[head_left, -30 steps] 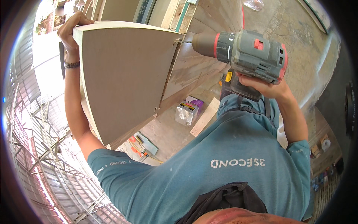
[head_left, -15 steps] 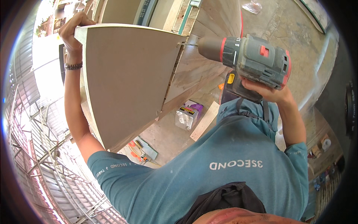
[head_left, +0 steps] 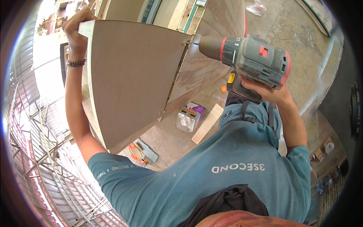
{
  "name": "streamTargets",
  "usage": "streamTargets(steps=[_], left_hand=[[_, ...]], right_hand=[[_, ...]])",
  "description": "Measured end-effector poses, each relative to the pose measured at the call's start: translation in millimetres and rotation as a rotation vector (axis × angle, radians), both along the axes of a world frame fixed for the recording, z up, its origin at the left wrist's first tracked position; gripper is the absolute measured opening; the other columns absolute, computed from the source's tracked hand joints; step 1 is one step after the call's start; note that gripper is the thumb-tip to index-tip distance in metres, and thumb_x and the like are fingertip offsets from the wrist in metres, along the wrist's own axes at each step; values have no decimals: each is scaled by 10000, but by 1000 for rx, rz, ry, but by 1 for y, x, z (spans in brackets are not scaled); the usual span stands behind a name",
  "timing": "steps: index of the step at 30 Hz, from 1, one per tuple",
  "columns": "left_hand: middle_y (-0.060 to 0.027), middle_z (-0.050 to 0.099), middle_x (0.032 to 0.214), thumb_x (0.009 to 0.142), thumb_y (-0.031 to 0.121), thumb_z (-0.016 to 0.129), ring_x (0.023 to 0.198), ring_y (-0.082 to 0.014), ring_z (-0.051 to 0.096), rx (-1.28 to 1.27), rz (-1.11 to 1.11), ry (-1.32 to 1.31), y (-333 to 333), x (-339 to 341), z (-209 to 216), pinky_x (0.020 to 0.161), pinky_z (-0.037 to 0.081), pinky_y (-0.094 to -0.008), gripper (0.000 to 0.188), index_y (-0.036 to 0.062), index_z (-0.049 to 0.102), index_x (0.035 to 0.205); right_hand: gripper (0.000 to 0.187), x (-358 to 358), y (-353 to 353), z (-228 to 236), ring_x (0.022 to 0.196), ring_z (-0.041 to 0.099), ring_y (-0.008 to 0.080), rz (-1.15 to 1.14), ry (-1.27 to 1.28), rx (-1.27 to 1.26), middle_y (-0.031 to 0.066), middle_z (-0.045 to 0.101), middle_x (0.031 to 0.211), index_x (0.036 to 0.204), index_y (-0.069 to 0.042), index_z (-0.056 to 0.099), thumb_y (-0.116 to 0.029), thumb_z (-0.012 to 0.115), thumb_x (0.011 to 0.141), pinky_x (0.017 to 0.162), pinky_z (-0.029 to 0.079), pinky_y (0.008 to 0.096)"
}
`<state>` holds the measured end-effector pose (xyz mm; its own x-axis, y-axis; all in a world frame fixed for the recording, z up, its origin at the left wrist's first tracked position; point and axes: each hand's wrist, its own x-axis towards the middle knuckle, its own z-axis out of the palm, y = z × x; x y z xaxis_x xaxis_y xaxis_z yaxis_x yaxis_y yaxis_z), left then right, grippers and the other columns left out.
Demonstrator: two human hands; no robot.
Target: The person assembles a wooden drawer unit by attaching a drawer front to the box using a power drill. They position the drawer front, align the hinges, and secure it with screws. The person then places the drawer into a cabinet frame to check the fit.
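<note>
My right hand is wrapped round the grip of a dark grey and red cordless drill. The drill's chuck points left, and its thin bit meets the hinge-side edge of a greyish-brown cabinet door near its upper right corner. My left hand is bent over the door's far left corner, with its fingers gripping the edge and partly hidden behind it. A small metal fitting sits where the bit touches. The door stands at an angle to a wooden cabinet panel.
On the floor below are a metal can with a purple side, a wooden strip and several tools. A crumpled clear plastic bag lies at the far right. Metal roof framing fills the left side.
The drill has shifted slightly left, bringing its bit to the door's edge. The door and my left hand have moved slightly too.
</note>
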<state>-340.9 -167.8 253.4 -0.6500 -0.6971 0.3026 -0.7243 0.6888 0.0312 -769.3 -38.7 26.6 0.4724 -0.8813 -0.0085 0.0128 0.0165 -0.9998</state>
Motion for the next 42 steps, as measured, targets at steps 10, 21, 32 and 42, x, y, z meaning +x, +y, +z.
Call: streamTargets(steps=[10,21,32,42], left_hand=[[-48,553,588,784,156,714,521,-126,517,-71,16,-18,6,-11,-5,511,397,-250,278,-3,512,679],[-39,583,590,841,451,735,524,-108,553,-94,-4,-27,7,-14,-7,493,390,-244,481,43,566,649],[-63,474,583,779,98,685,504,-148,436,-88,15,-41,2,-7,-2,503,377,-260,200,-6,524,722],[-77,425,590,784,55,632,521,-146,406,-129,17,-54,-2,-1,-6,499,360,-267,182,2,480,698]], right_hand=[[503,6,4,-8,971,658,199,-17,-60,-17,83,684,1069,1159,-40,630,-119,854,716,867,517,340],[664,1,12,-9,1024,657,242,-45,95,-423,118,655,1141,1298,-8,537,-130,852,727,883,514,354],[621,3,25,14,1068,646,211,-141,-95,-310,122,642,1247,1272,12,571,-20,781,688,937,502,331],[636,37,54,27,1072,680,221,-244,-168,-302,139,652,1261,1295,16,567,-42,780,699,938,524,315]])
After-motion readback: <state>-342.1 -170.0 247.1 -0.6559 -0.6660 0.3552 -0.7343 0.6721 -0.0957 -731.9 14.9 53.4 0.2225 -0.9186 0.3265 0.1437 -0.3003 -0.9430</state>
